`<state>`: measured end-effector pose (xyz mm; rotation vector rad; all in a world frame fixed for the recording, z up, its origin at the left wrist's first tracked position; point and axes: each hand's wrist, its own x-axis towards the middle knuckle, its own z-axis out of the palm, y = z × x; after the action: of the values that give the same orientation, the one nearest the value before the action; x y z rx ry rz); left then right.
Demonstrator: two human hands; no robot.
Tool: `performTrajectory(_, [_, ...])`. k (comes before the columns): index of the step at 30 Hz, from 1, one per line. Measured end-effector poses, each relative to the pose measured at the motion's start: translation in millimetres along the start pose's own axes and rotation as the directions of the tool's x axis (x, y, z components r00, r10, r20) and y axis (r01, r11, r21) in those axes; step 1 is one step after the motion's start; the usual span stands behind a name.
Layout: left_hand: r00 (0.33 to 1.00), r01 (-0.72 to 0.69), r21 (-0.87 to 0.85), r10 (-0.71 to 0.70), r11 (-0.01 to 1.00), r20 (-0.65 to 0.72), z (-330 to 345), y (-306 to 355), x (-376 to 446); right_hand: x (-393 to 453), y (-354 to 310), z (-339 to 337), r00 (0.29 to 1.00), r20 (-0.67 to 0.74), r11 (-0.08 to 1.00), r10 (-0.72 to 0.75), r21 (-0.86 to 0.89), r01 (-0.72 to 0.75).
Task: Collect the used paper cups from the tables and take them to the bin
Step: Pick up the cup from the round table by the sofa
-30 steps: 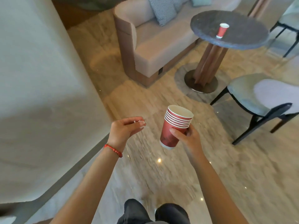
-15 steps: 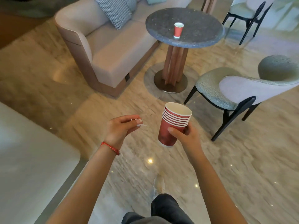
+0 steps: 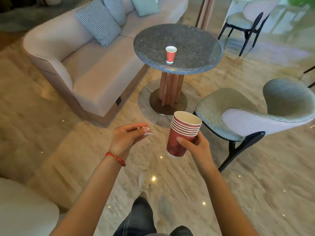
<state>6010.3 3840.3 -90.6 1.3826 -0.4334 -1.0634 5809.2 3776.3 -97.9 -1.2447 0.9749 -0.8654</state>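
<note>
**Closing in on the last cup in sight**

The sofa is flanking the route on the left and the grey chair is crowding it on the right, so the best line seems to be straight ahead between them to the round stone table. One red paper cup is standing upright near the table's front edge, well apart from both hands.

The right hand is wrapping its fingers around the stack of red cups, keeping it nearly upright; holding it level should be preventing any dregs from spilling. The left hand is pinching a small white scrap, so it is not free. Judging by this, lowering the stack into the lone cup, or lifting that cup with spare left fingers, should be working best.
</note>
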Motion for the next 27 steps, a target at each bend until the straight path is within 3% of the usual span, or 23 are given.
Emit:
performTrajectory(11, [0.996, -0.022, 0.039, 0.018, 0.999, 0.089, 22.8, 73.6, 209.7, 206.2, -28.9, 41.0, 0.994, -0.107, 0.998, 0.006, 0.055, 0.000])
performTrajectory(19, [0.991, -0.006, 0.058, -0.002, 0.998, 0.137, 51.4, 106.1, 320.8, 311.1, -48.2, 39.7, 0.981, -0.192, 0.998, 0.004, 0.065, 0.008])
performTrajectory(27, [0.995, 0.018, 0.012, -0.019, 1.000, 0.094, 98.4, 124.5, 418.9, 433.4, -52.7, 20.1, 0.982, -0.183, 0.999, -0.038, 0.008, 0.040])
